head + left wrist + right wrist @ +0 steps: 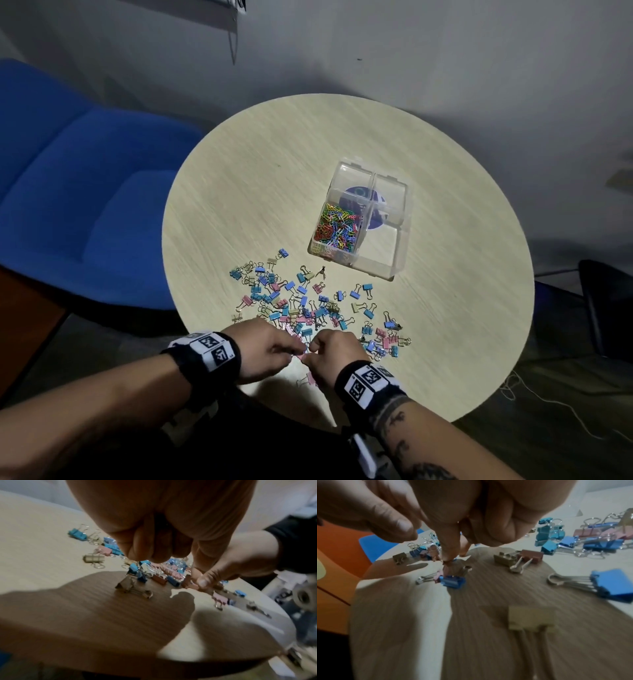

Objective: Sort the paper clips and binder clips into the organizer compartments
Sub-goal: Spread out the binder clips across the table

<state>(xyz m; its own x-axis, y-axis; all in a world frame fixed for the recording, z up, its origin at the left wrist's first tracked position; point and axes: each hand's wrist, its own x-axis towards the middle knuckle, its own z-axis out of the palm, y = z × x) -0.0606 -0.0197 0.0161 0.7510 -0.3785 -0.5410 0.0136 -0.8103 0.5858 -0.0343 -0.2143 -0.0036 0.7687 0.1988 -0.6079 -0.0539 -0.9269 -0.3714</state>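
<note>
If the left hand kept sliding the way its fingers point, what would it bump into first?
Most likely the right hand: the left hand points at it, fingertips nearly meeting over a pink clip. Depth is unclear, so that clip might come first.

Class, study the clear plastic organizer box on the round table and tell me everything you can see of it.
The organizer is a clear, hard-looking plastic box, roughly rectangular, split by clear walls into compartments. It lies flat and open on the pale wood-grain table, beyond the scattered binder clips and apart from both hands. One long compartment on its left side holds a heap of coloured paper clips; the others look empty. A dark blue round label shows through the plastic. Small tabs stick out along its edges.
</note>
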